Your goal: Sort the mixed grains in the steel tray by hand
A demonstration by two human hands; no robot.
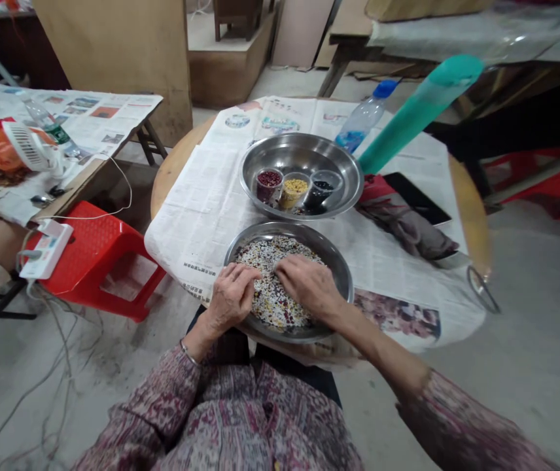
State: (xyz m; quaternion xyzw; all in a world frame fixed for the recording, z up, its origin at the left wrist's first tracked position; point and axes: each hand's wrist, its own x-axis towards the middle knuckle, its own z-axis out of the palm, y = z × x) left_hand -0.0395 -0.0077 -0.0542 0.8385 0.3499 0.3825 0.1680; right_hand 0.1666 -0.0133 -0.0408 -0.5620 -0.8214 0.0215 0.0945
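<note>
A metal basin (343, 275) at the table's near edge holds mixed grains and beans (280, 304), mostly white with black, yellow and dark red ones. My left hand (235, 291) lies over its left side with fingers curled together; what they hold, if anything, is hidden. Over the middle of the grains, my right hand (307, 282) has its fingertips pinched together low at the surface. Anything between them is too small to make out. Behind stands a larger metal basin (302, 147) with clear cups: one of dark red beans (269, 183), one of yellow grains (294, 190), one of black beans (323, 190).
Newspaper (201, 196) covers the round table. At the back right are a water bottle (366, 118) and a long green tube (417, 118); a dark folded cloth bag (407, 222) lies nearer. To the left are a red stool (98, 261) with a power strip (47, 248) and cables.
</note>
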